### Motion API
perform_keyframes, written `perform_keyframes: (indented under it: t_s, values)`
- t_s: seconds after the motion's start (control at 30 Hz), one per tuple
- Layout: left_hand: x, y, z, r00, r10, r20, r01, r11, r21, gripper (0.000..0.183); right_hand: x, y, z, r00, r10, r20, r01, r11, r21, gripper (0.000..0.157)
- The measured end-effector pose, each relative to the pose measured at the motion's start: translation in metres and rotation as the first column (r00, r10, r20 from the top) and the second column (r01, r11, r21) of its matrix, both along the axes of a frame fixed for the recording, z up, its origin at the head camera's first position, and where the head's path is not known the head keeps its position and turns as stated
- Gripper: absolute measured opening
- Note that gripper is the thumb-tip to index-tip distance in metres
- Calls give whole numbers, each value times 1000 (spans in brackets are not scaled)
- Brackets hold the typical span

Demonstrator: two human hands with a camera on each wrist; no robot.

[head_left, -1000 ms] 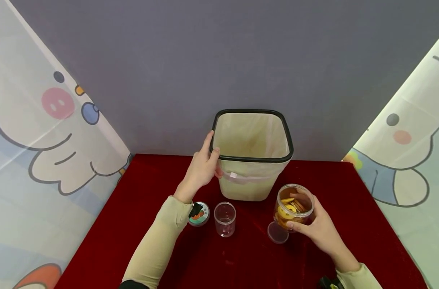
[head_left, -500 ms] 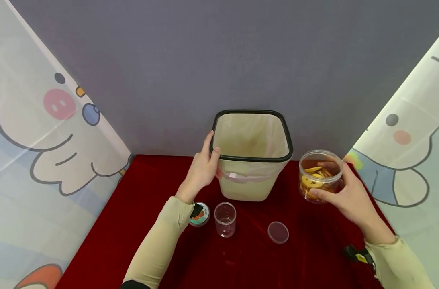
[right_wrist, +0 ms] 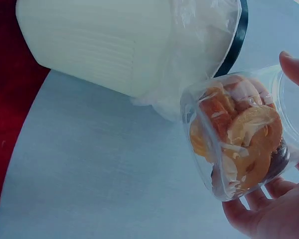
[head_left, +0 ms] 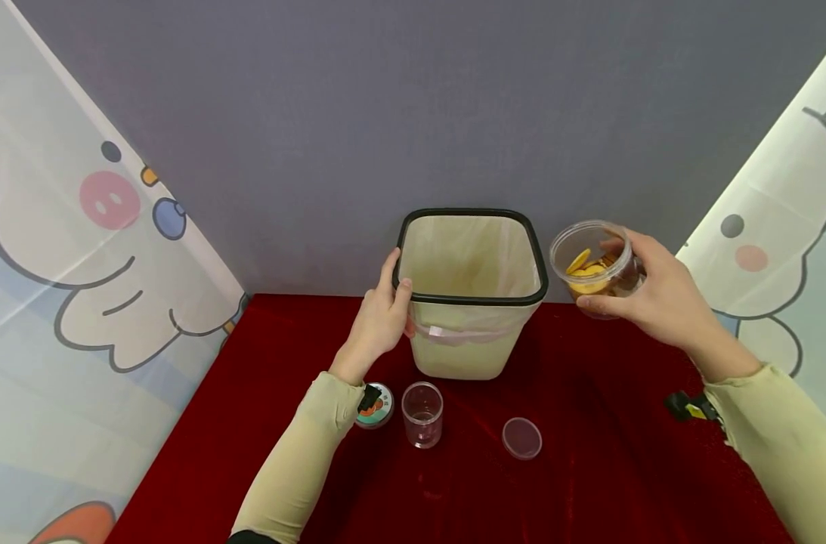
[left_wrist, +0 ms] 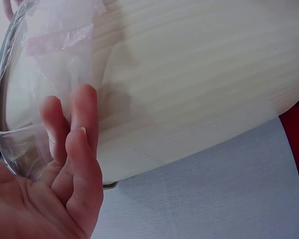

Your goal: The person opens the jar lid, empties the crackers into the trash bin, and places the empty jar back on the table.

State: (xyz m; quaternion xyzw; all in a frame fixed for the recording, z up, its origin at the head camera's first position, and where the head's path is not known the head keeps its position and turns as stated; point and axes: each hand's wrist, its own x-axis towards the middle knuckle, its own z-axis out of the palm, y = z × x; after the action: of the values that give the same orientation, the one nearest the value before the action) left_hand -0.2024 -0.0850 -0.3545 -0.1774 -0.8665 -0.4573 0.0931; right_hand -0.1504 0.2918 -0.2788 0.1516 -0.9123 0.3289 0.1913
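Note:
My left hand (head_left: pixel 377 321) holds the left front corner of a cream trash bin (head_left: pixel 462 344), thumb and index finger at its black rim. In the left wrist view the other fingers (left_wrist: pixel 84 174) lie against the bin's side, over the overhanging plastic liner (left_wrist: pixel 60 45). Up at the right, my right hand (head_left: pixel 664 295) grips a clear, lidless plastic jar (head_left: pixel 586 257), thumb on the near side. The jar tips towards the bin and stays apart from its rim in the head view. Round cookies (right_wrist: pixel 254 144) lie inside it.
On the red cloth (head_left: pixel 304 332) before the bin stand a clear empty cup (head_left: pixel 422 415) and a round clear lid (head_left: pixel 521 438). A round tin with a printed label (head_left: pixel 375 408) sits partly behind the left wrist. A grey wall (head_left: pixel 481 106) rises behind the bin.
My right hand has lifted the cookie jar from above the round lid, up and to the right, and has now tilted it towards the bin. My left hand has stayed at the bin.

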Motion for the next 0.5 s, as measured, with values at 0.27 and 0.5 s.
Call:
perform_keyframes:
  t_s: [0.27, 0.5]
  values:
    - [-1, 1, -2, 1000, 0, -2, 0, 1000, -3, 67, -21, -11, 19, 995, 26, -101, -10, 988, 153, 94]
    - [-2, -1, -4, 1000, -7, -13, 7, 1000, -1, 63, -34, -21, 31, 985, 62, -161, -22, 971, 240, 101]
